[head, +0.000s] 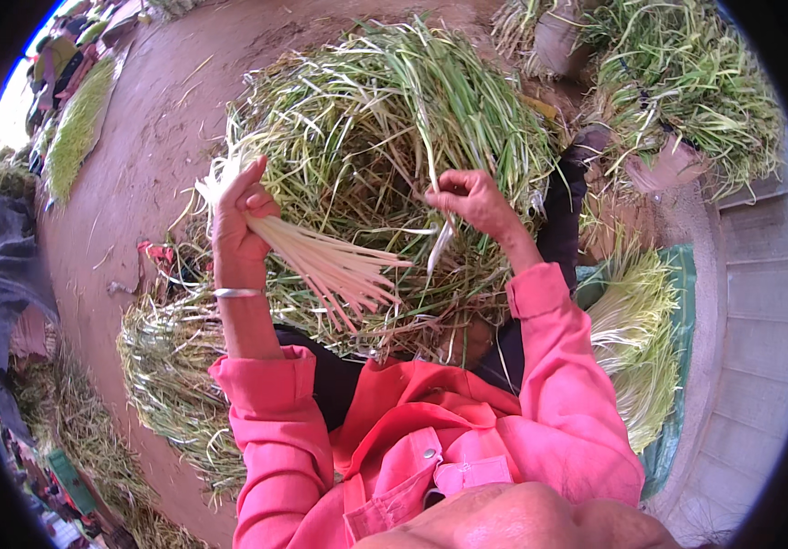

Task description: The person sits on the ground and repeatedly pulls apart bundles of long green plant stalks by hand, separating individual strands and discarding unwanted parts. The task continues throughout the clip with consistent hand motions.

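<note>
My left hand [243,213] is closed around a bunch of pale, trimmed-looking leafy-vegetable stalks [328,264]. Their pinkish-white ends fan out to the right below the fist, and the whiter ends stick out at its upper left. Thumb and fingers of my right hand [473,202] pinch a long whitish stalk [428,141], with a limp white strip [442,243] hanging below the fingertips. Both hands are above a large heap of loose green and yellowing leaves [366,103], which spreads out before my legs. The pinched stalk's upper end blends into the heap.
Pale-green stalks [634,357] lie on a green plastic sheet [682,288] at my right, beside a tiled surface [757,309]. Tied green bundles [695,103] are at upper right. More leaf litter [174,370] lies left on the earthen floor [126,158]. A person [57,62] is far upper left.
</note>
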The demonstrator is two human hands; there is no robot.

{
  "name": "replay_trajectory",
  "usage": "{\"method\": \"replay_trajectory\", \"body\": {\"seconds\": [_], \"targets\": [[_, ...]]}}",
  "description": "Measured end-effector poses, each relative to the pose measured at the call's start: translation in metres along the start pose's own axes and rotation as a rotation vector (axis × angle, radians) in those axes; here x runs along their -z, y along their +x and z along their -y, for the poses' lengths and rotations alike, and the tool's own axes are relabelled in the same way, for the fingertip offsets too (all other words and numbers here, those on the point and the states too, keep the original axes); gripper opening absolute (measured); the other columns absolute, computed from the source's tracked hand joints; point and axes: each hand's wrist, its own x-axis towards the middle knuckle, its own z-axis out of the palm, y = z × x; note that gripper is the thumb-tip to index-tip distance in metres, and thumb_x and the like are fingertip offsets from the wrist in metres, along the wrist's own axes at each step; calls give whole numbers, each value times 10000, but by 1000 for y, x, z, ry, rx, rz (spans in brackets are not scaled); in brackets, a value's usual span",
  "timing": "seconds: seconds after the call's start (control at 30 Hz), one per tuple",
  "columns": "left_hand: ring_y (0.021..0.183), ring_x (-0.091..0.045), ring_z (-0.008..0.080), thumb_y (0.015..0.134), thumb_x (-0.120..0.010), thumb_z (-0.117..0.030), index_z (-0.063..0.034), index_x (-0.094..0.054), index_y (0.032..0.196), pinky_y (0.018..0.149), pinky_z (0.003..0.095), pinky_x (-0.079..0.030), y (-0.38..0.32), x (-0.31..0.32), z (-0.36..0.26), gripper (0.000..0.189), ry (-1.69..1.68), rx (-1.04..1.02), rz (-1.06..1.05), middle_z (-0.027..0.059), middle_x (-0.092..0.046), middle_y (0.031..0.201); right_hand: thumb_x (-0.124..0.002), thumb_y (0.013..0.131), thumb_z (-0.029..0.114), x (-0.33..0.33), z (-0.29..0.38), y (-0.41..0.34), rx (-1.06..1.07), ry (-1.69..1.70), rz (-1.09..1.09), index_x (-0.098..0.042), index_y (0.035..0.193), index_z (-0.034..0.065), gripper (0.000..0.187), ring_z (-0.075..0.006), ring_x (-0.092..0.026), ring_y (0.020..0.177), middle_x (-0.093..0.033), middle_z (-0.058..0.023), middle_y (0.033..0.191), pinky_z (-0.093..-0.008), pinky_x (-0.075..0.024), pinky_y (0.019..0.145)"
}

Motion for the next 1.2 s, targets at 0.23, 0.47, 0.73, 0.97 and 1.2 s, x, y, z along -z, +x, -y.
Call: {"method": "replay_trajectory", "body": {"seconds": [0.23,0.47,0.73,0.97,1.2], "targets": [[451,-438,49,835,-617,-102,3,-596,953,381,169,-353,-8,-7,15,159,191,-19,-154,-44,-452,552,-698,758,112,-52,75,-51,-81,224,198,-642,791,4,126,-25,-486,599,-580,31,656,-205,-401,538],[501,-492,79,809,-629,-92,19,-622,853,393,168,-357,-6,-8,51,120,226,40,-108,63,-612,708,-703,741,178,-85,43,-66,-247,-151,-53,-588,723,-5,218,-47,-454,527,-539,-23,555,-242,-396,486],[463,-477,64,699,-777,-158,-17,-648,736,410,198,-355,-9,-16,109,195,580,156,-82,50,-615,652,-704,735,174,-109,46,-103,-119,-332,-111,-583,733,0,212,-100,-470,493,-531,-70,547,-278,-400,475],[420,-441,56,680,-789,-145,-25,-662,802,392,192,-317,-12,-14,122,213,831,189,-2,-22,-517,540,-684,726,214,-113,49,-114,-109,-304,-27,-616,785,18,216,-244,-565,513,-592,-135,626,-344,-445,514],[411,-438,58,716,-739,-71,-69,-593,708,376,182,-321,-14,-17,121,146,778,293,32,-28,-510,552,-635,828,225,-95,42,-103,-236,-60,-52,-644,817,13,213,-73,-482,566,-577,3,633,-243,-406,535]]}}
